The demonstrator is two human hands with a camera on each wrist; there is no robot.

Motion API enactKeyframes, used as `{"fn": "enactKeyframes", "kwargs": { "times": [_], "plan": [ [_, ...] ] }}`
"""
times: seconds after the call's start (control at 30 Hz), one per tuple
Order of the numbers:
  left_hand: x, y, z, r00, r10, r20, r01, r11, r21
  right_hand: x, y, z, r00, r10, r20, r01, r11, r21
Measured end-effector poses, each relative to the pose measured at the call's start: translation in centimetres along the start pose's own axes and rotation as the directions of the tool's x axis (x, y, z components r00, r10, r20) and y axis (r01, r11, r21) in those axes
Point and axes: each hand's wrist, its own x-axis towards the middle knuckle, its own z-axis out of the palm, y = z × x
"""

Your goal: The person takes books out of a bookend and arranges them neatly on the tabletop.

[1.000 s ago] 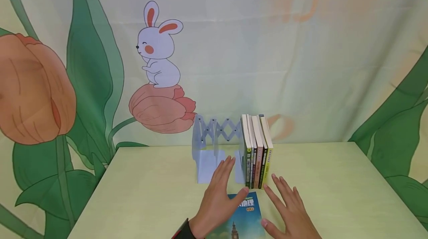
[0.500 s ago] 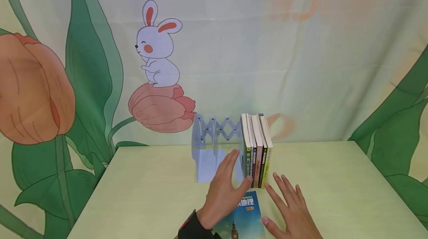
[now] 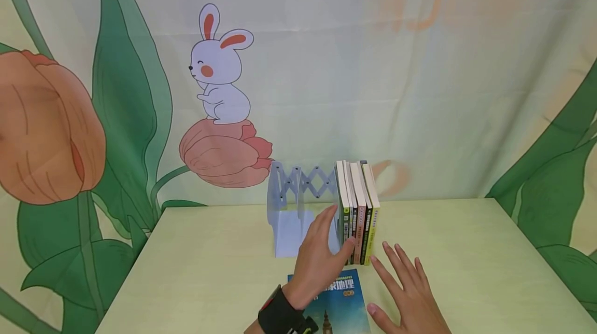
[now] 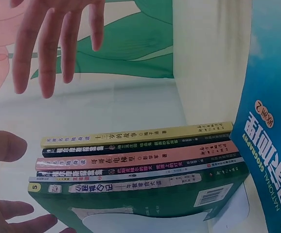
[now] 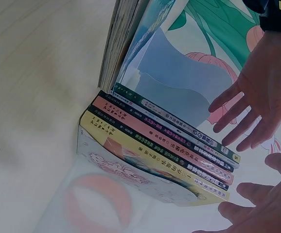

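My left hand (image 3: 322,259), with a black band on its wrist, hovers before the left side of a row of upright books (image 3: 360,235). Its fingers are extended and its thumb overlaps the spines in the head view. To the right of the row, my right hand (image 3: 408,290) is held with fingers spread, holding nothing. Green, black, pink and yellow spines (image 4: 135,158) show in the left wrist view. A thick blue book (image 3: 342,303) with a clock tower on its cover lies flat in front, partly hidden by my left hand and wrist.
A pale blue expandable bookend (image 3: 288,233) with a lattice back stands left of the books and holds them at its right part. Behind the pale yellow table (image 3: 205,256) hangs a cloth (image 3: 326,64) printed with a rabbit and tulips.
My left hand has moved forward and slightly right, towards the books, and more of its wristband shows. My right hand has barely shifted. The books and bookend have stayed put.
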Motion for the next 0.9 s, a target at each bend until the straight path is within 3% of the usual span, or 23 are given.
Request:
{"fn": "enactKeyframes", "kwargs": {
  "times": [0.23, 0.53, 0.9],
  "plan": [
    [0.6, 0.1, 0.3, 1.0, -0.007, -0.014, 0.007, 1.0, 0.0, 0.0, 0.1, 0.1, 1.0, -0.008, -0.016, 0.008, 1.0, 0.008],
    [1.5, 0.3, 1.0, 0.999, 0.034, -0.024, -0.034, 0.999, 0.01, -0.2, 0.2, 0.4, 0.999, -0.021, -0.035, 0.022, 1.0, 0.014],
    [2.1, -0.6, 1.2, 0.994, 0.053, -0.094, -0.051, 0.998, 0.025, 0.0, 0.1, 0.3, 1.0, -0.02, -0.019, 0.02, 1.0, 0.012]
  ]
}}
